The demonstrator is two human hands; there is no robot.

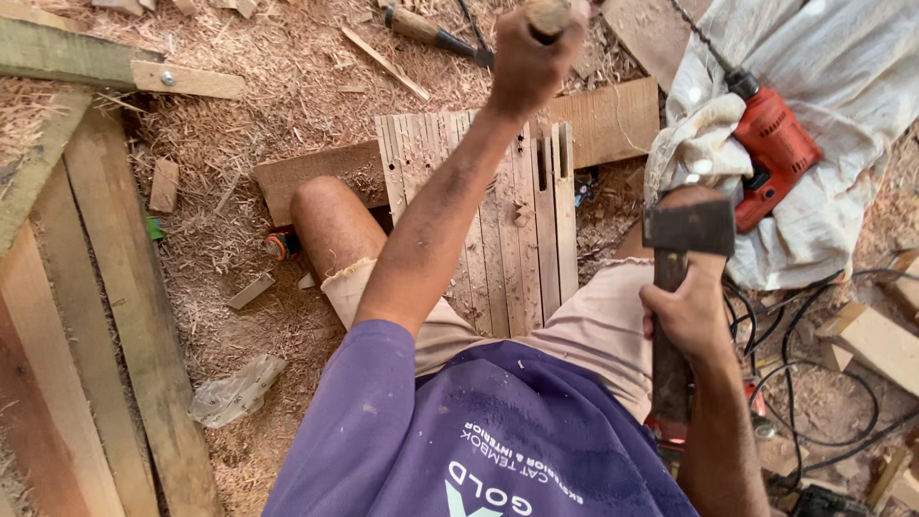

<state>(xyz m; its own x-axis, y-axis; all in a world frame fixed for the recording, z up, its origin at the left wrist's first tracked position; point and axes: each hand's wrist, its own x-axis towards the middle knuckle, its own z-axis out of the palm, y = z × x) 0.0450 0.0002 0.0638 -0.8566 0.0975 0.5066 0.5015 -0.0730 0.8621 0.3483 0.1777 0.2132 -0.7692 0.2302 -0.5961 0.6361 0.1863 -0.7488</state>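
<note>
two hands at work over a grooved wooden panel

the left hand [531, 57] is stretched forward at arm's length, fingers closed tight around a wooden handle [549, 14] whose end pokes out above the fist. the right hand [691, 311] is drawn back by the hip, fingers wrapped around the shaft just below the head of a hammer [687, 230]. the grooved wooden panel [517, 220] lies on sawdust under the outstretched arm, between both hands.

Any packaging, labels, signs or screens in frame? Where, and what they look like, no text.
Clear plastic bag: crumpled, on the sawdust lower left, beside the planks.
Shirt print: white and pale-green lettering on the purple shirt, bottom centre.
No signs or screens; any label on the red drill, upper right on the white cloth, is too small to tell.
</note>
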